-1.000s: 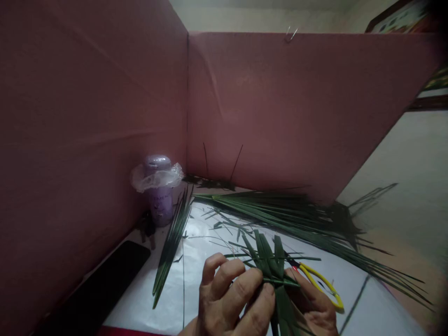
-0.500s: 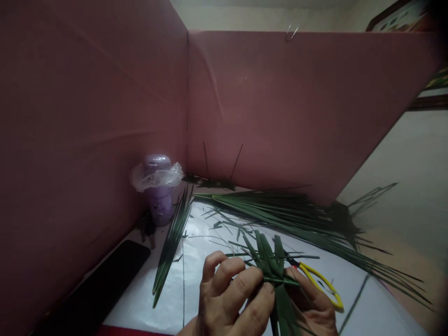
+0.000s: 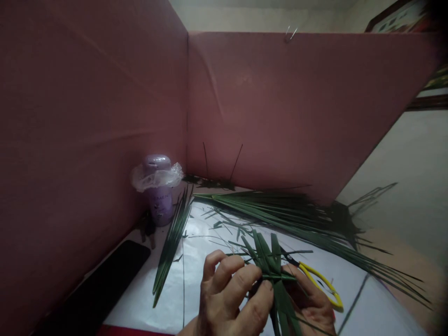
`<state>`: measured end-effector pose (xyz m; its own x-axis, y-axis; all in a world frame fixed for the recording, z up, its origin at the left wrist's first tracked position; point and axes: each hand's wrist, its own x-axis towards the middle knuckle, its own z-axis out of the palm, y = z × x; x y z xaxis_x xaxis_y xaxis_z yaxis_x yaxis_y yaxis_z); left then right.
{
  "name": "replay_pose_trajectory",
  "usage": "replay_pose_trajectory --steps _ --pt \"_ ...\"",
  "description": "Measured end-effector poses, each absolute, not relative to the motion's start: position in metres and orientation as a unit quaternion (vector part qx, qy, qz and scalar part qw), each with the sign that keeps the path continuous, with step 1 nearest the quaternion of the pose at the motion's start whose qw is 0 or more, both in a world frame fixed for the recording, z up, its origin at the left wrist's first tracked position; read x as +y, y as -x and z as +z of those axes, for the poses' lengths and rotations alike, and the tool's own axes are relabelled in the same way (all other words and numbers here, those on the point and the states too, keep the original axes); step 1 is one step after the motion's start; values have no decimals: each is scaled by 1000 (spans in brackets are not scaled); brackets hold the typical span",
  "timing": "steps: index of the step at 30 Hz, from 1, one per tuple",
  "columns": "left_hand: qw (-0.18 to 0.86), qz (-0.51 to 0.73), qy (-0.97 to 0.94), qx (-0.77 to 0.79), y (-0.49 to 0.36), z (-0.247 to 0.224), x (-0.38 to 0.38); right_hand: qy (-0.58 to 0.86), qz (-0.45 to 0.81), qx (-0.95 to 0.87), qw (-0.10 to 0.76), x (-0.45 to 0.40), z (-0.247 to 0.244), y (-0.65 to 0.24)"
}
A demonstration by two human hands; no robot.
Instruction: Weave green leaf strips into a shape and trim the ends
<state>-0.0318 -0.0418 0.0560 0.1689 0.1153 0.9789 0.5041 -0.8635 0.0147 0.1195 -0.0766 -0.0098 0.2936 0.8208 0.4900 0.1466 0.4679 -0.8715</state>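
Note:
Both of my hands are closed on a woven palm-leaf piece (image 3: 272,263) low in the middle of the view. My left hand (image 3: 233,296) pinches its left side between thumb and index finger, the other fingers curled. From the right, my right hand (image 3: 311,303) grips the piece, its fingers partly hidden behind the leaves. Several flat green strips stick up from the crossing, and longer ones hang down between the hands. Just behind my right hand lie yellow-handled scissors (image 3: 324,282), their dark blades partly covered by the leaves.
A large bundle of palm leaves (image 3: 280,212) stretches across the back of the white table surface (image 3: 168,310). A smaller leaf bunch (image 3: 171,247) lies at left. Beside it stand a purple tumbler (image 3: 161,203) wrapped in plastic and a dark flat object (image 3: 115,280). Leaf scraps (image 3: 231,221) are scattered behind my hands.
The woven piece has shifted slightly left and tilted a little with my right hand. My left hand keeps almost the same pinch. Everything else is unmoved.

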Motion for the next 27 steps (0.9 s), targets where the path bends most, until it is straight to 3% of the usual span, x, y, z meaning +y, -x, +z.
replay_pose_trajectory --steps 6,15,27 --pt "158 -614 744 -211 33 56 -41 408 265 -551 677 -69 -20 -143" --pt "114 -633 734 -217 29 55 -40 413 297 -539 672 -70 3 -114" --pt "153 -613 739 -234 31 56 -48 353 380 -523 676 -62 -8 -151"
